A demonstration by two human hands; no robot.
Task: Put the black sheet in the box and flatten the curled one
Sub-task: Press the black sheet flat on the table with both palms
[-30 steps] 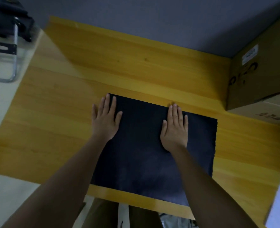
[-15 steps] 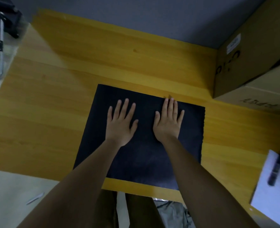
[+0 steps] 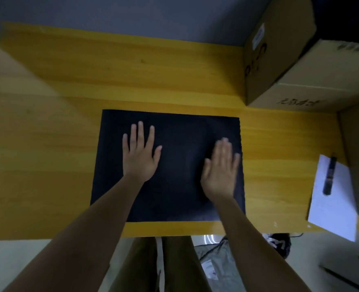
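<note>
A black sheet lies flat on the yellow wooden table, close to its near edge. My left hand rests palm-down on the sheet's left half, fingers spread. My right hand is palm-down over the sheet's right half, near its right edge, blurred by motion. Neither hand holds anything. A large cardboard box stands at the table's far right corner; its opening is out of view.
A white sheet of paper with a black marker on it overhangs the table's right front edge. A second cardboard box sits beside the first. A grey wall runs behind the table. My legs and the floor show below.
My right hand has slid from the sheet's far middle to its right side and nearer to me. My left hand stays palm-down left of centre. The view has shifted right.
</note>
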